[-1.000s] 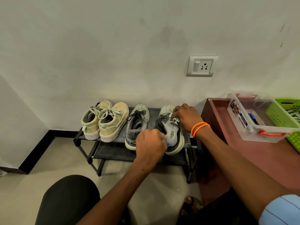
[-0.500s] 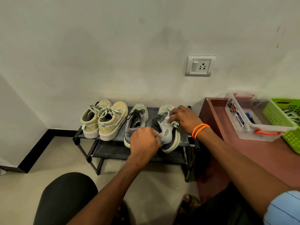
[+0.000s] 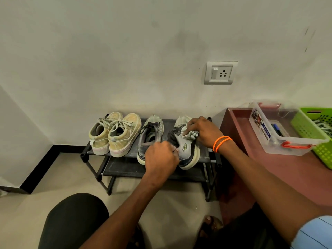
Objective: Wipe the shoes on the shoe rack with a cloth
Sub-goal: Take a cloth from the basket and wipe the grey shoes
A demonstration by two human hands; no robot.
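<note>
A low black shoe rack (image 3: 125,155) stands against the wall with two pairs of shoes on its top shelf. Two beige sneakers (image 3: 115,133) sit at the left. A grey sneaker (image 3: 150,135) stands beside them. The grey-and-white right sneaker (image 3: 187,153) is tilted, its heel toward me. My left hand (image 3: 161,159) grips that sneaker at its heel collar. My right hand (image 3: 203,132), with orange bands on the wrist, holds a crumpled pale cloth (image 3: 191,135) pressed on the shoe's upper.
A dark red table (image 3: 287,169) stands right of the rack, carrying a clear plastic box (image 3: 280,141) and a green basket (image 3: 316,133). A wall socket (image 3: 220,73) is above. My knee (image 3: 75,221) is at the bottom left. The rack's lower shelf holds nothing.
The right sneaker has been tilted and drawn slightly toward me by my left hand. My right hand with the cloth has slid a little along the shoe's upper.
</note>
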